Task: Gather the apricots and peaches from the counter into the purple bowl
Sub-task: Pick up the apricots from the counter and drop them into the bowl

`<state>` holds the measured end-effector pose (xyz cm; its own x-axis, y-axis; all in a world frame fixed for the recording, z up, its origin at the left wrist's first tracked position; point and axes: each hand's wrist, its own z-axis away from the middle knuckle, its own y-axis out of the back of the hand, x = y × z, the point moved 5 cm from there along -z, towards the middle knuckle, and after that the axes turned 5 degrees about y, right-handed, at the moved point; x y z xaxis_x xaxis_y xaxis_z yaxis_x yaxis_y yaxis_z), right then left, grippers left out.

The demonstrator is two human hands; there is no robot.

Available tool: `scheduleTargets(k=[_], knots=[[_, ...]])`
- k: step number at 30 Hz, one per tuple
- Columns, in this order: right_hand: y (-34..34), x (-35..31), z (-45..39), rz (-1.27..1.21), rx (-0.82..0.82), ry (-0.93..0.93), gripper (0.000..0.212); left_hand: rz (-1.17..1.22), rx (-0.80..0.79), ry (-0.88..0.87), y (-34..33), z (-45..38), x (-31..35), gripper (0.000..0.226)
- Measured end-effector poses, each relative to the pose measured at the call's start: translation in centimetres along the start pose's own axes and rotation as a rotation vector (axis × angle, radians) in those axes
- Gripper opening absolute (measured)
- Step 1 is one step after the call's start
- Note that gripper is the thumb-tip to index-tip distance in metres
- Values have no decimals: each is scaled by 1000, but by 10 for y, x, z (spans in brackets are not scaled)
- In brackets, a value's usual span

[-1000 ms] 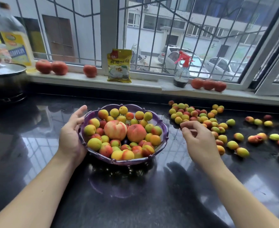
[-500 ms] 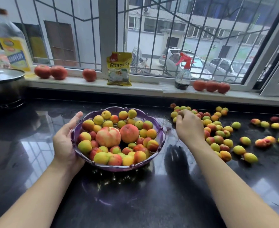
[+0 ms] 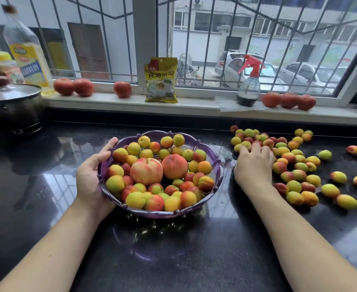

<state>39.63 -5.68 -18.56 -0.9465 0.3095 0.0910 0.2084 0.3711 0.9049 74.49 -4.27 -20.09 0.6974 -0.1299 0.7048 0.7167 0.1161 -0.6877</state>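
Apricots (image 3: 293, 165) are lying scattered in a loose heap on the right side of the glossy black desk (image 3: 194, 260), small rounded fruit with smooth skins shading from yellow-green to orange and red. More of them are filling the purple bowl (image 3: 216, 165), a translucent, scallop-rimmed dish sitting near the middle of the desk, and two larger peaches (image 3: 146, 171), pale pink and orange, are resting on top of that pile.

The left hand (image 3: 91, 173) is cupping the bowl's left rim, its grip wrapped on the edge with the thumb pointing along the rim and the fingers hidden underneath. The right hand (image 3: 254, 163) is lying palm down on the near edge of the heap, fingers curled onto the fruit; whether its grip is clamped on any apricot cannot be told, since the fingertips are hidden.

The polished stone desk is mirroring the window bars and the forearms. Behind it a pale windowsill (image 3: 194, 106) is carrying red tomatoes (image 3: 289, 100), a yellow packet (image 3: 161, 80) standing upright, and a clear spray bottle (image 3: 248, 85) with a red trigger. At far left a lidded metal pot (image 3: 11, 106) is sitting beside a tall oil bottle (image 3: 26, 49). Barred windows are looking onto parked cars and grey buildings.
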Motion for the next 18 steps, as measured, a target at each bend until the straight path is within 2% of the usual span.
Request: scheduleTargets(k=[2,4,5,7,9,10,11,13,15,18], knots=[[-3,4,-1,38,-69,-36,25,-8,-9,3,-1,1,1,45],[5,7,-2,-26,-26,-46,22,-8,-11,5,0,1,1,45],[17,9,-1,-157,37,-42,23,-10,-13,11,0,1,0,45],[48,8,6,-633,126,14,21,-22,-5,11,-1,2,1,45],[80,-6,20,-1039,32,185,14,-29,-3,10,-1,2,2,45],[92,-18,28,-1105,-49,298,12,-29,-6,10,-1,2,2,46],[98,-28,35,-1094,-110,395,11,-33,-7,8,-1,2,1,46],[96,-40,42,-931,-128,504,14,-43,-6,6,-2,2,1,46],[89,-43,43,-788,-103,536,17,-46,-4,6,-2,3,1,46],[88,-36,38,-839,-87,509,16,-48,-1,8,-2,4,1,46]])
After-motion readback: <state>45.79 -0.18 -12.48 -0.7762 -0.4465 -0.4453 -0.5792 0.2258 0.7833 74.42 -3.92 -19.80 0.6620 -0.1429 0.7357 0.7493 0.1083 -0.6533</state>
